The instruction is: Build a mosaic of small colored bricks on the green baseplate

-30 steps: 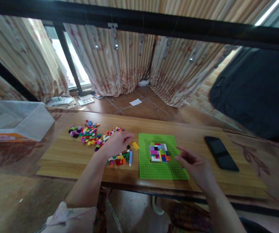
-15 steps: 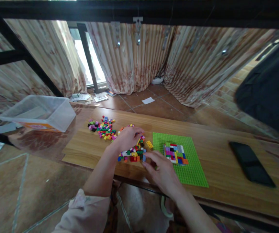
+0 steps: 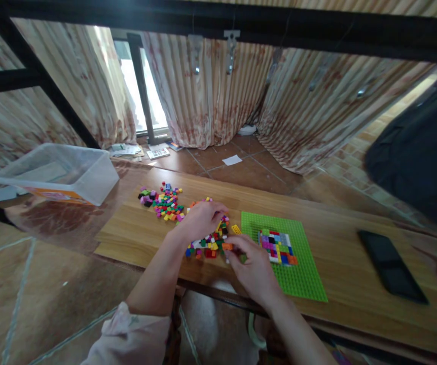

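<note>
My left hand [image 3: 203, 220] hovers palm down over the near pile of small toy bricks [image 3: 208, 247], its fingers bent and apart, with no brick visible in them. At the pile's right edge, my right hand [image 3: 255, 266] pinches an orange brick [image 3: 227, 246] between thumb and forefinger. A yellow brick [image 3: 235, 229] lies by itself just beyond the right hand. To the right is a green baseplate [image 3: 305, 274], carrying a flat multicoloured block of joined bricks [image 3: 277, 247]. The right hand partly covers the baseplate's left side.
A second brick pile [image 3: 167, 205] lies farther left on the wooden table [image 3: 127, 235]. Toward the right end rests a black phone [image 3: 391, 266]. Beyond the left end stands a clear plastic bin [image 3: 61, 175]. A dark bar [image 3: 218, 20] crosses the top of the view.
A blue-grey brick was at my right fingertips; now an orange one is there. My left hand stays over the pile, its fingers slightly lower. The view has tilted a little.
</note>
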`<state>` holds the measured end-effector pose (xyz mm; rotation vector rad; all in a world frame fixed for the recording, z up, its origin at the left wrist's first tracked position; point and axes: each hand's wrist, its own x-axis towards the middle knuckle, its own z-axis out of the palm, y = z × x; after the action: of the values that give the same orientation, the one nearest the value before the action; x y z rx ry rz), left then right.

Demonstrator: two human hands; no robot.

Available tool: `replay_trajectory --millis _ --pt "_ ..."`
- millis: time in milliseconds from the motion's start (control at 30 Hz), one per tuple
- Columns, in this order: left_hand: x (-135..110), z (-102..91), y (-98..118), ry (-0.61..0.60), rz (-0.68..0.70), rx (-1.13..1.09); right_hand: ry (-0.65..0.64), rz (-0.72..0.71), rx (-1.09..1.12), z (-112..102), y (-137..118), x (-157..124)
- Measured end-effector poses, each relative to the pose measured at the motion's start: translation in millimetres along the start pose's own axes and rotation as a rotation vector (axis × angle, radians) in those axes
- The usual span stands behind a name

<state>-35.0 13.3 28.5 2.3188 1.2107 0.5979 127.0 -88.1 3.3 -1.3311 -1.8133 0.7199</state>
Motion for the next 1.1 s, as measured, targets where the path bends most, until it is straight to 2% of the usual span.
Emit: replay_trajectory --millis 133,300,400,467,567,733,1100 --pt "1.0 -2.0 4.3 -0.020 0.022 -0.001 0.075 0.056 0.135 -6.7 -5.0 2.0" --pt "3.3 2.1 9.6 -0.049 0.018 -0.004 0.189 0.084 0.180 -20.6 -5.0 3.2" --pt "4.3 8.3 15.6 -0.074 0.035 -0.004 0.305 0.170 0.210 -37.8 5.8 3.5" --pt "4.9 12.1 20.0 -0.096 0.063 -0.006 0.416 0.236 0.228 -52.1 18.1 2.8" --pt "5.9 15.9 24.3 -0.120 0.090 -0.013 0.504 0.278 0.220 -72.6 39.5 -0.4" --pt "7.7 19.6 26.5 -0.128 0.080 -0.037 0.504 0.312 0.159 -89.1 61.4 -5.9" --pt "11.3 42.8 34.1 -0.084 0.146 -0.053 0.463 0.286 0.120 -81.6 64.9 0.8"
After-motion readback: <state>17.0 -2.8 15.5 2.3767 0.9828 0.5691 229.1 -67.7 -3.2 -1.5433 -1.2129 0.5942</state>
